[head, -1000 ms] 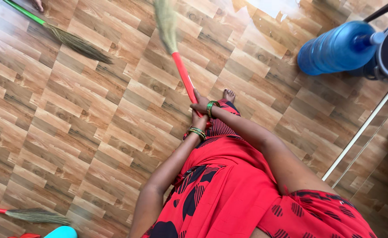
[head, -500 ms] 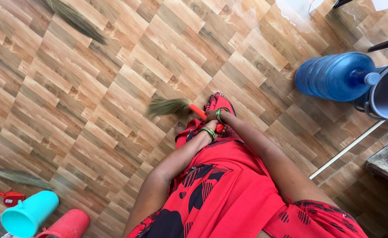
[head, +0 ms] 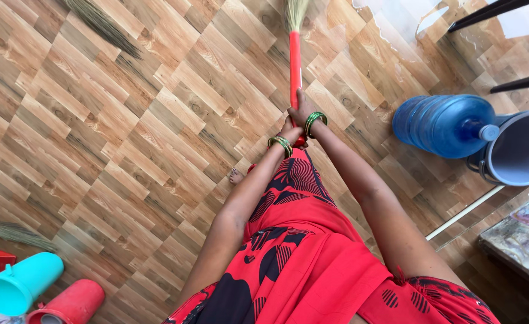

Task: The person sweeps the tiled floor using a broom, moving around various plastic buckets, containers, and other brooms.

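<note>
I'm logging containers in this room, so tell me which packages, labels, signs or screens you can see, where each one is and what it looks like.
No labels, signs or screens show.
Water bottle: right, lying on its side, large, blue.
Bucket: right edge, beside the bottle, grey-blue.
Teal jug: bottom left, tipped over.
Red container: beside the jug.

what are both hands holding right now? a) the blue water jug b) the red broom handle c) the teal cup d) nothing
b: the left hand and right hand both grip the red broom handle, stacked one above the other, while the blue water jug lies apart at the right.
</note>
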